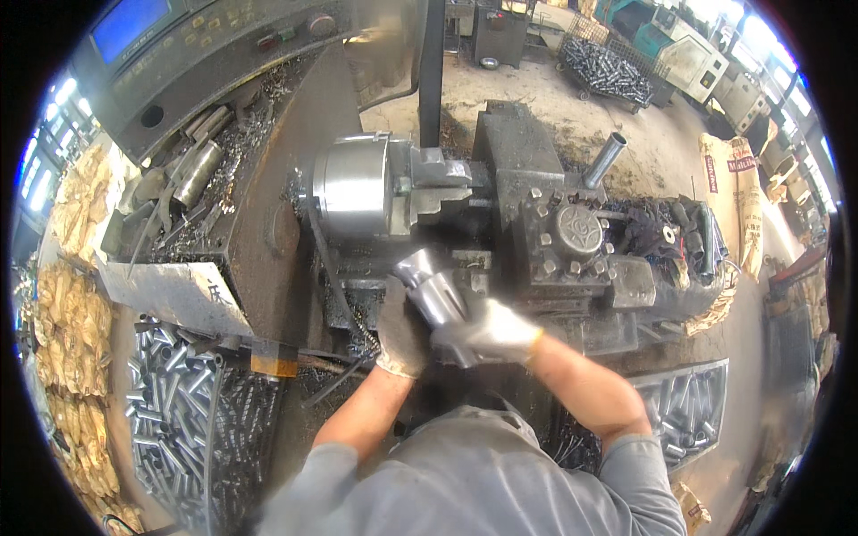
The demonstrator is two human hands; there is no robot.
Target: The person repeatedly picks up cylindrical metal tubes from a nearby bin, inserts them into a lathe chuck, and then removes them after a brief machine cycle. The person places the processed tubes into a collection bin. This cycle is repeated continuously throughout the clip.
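Observation:
In front of the lathe, close to my body, shiny metal tubes [436,299] are held slanting between my two gloved hands. The far ends show clearly, while the near ends are partly covered by fingers; I cannot tell exactly how many pieces there are. Supporting them from the left side is my left hand [401,332], closed in a dirty, greyish glove. My right hand [502,330], in a paler glove, is closed over their right and near side, a little smeared by motion. Beyond them stands the lathe chuck [351,188] with stepped jaws, with none of the held tubes touching it.
Right of the chuck sits a bolted tool post [579,230], with an upright tube [605,161] behind it. Crates of cut tubes stand at lower left [174,402] and lower right [684,406]. A control panel [210,40] overhangs the upper left. Metal chips litter the machine.

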